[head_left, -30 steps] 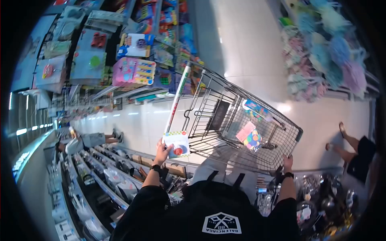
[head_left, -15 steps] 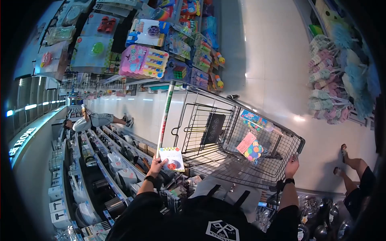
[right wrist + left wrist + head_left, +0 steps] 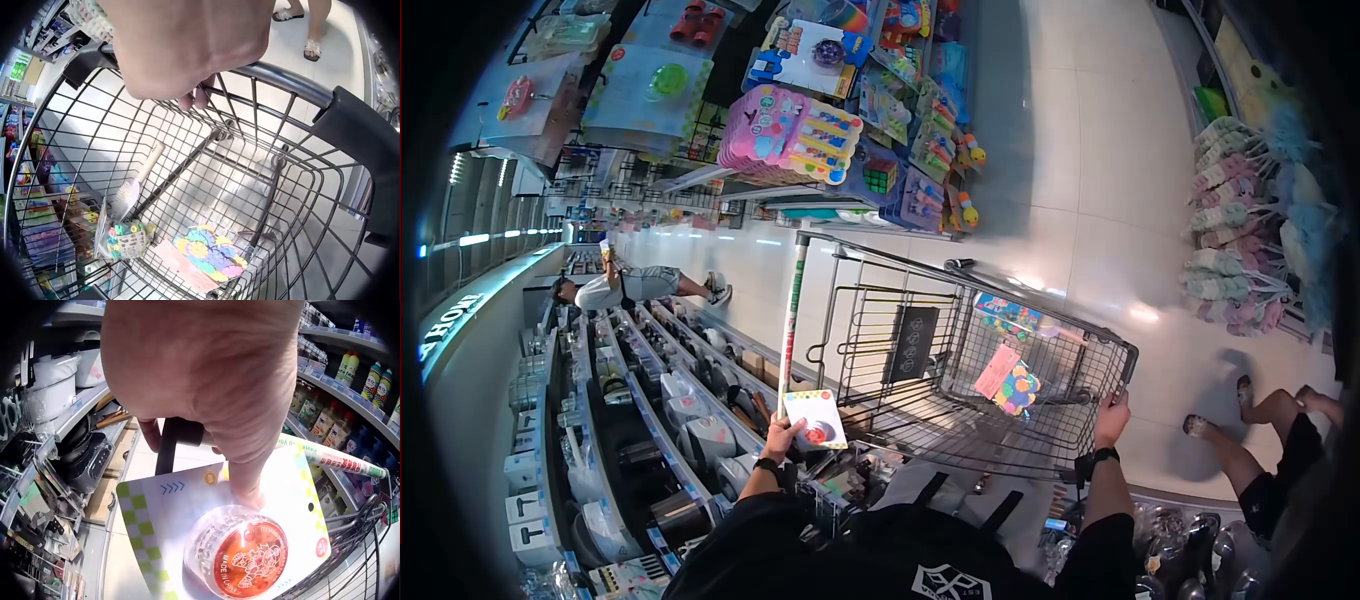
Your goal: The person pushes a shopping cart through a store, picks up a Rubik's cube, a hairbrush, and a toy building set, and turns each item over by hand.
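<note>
My left hand (image 3: 782,438) pinches a white toy card (image 3: 284,500) with a checkered edge, its thumb pressing the front. A round clear case with a red label (image 3: 250,559) bulges from the card. The same hand is at the end of the cart's white printed handle (image 3: 790,330). My right hand (image 3: 1112,422) grips the top rim (image 3: 284,78) at the cart's far end, fingertips curled through the wire. Inside the shopping cart (image 3: 870,345) lie a packet of colorful flower shapes (image 3: 212,250), a blue-topped packet (image 3: 1005,308) and a pale brush (image 3: 128,194) with a wooden handle.
Toy racks (image 3: 790,135) stand beyond the cart, and plush items (image 3: 1230,220) hang at the right. Kitchenware shelves (image 3: 670,400) run along the left. One person (image 3: 630,288) stands down the aisle; another person's legs (image 3: 1250,440) are near the cart's right end.
The head view has shifted, with the toy racks moving right and down in it. The cart and my hands sit slightly further left in view. Both hands keep their hold.
</note>
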Demonstrator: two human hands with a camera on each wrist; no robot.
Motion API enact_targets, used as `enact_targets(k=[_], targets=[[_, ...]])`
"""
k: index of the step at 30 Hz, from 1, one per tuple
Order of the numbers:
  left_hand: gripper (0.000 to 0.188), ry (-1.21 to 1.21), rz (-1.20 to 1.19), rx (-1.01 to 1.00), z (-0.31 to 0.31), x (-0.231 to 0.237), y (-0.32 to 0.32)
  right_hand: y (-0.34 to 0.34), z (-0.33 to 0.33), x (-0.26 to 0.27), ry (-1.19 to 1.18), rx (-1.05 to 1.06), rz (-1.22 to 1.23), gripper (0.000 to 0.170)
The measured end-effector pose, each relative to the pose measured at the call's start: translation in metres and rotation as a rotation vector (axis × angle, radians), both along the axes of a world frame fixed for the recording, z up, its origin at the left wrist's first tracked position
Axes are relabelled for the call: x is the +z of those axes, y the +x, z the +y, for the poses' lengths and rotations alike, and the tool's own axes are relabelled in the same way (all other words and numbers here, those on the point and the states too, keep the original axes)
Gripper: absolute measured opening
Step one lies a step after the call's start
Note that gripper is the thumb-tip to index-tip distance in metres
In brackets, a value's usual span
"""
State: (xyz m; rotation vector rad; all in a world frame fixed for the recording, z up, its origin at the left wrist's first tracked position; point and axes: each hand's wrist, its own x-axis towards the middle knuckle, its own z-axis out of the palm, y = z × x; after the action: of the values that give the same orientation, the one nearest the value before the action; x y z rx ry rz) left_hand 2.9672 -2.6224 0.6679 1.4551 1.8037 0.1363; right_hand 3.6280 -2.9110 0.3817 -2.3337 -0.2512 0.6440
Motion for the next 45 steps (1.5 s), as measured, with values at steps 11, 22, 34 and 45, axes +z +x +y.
enact_targets(k=[11, 22, 34, 45], targets=[[0.032, 0.096, -0.005, 0.020, -0.015, -0.015, -0.034, -0.009, 0.008, 0.000, -0.043, 0.023, 0.009, 0.035], [0.032, 0.076, 0.057, -0.032, -0.007, -0.008, -0.028, -0.014, 0.013, 0.003, -0.026, 0.016, 0.003, 0.032], [0.039, 0.136, 0.145, 0.015, -0.010, -0.009, -0.021, -0.020, 0.004, 0.005, -0.071, 0.044, -0.046, 0.038], [0.042, 0.241, 0.248, -0.021, -0.013, -0.014, -0.024, -0.021, 0.002, -0.009, -0.091, 0.048, -0.036, 0.048]])
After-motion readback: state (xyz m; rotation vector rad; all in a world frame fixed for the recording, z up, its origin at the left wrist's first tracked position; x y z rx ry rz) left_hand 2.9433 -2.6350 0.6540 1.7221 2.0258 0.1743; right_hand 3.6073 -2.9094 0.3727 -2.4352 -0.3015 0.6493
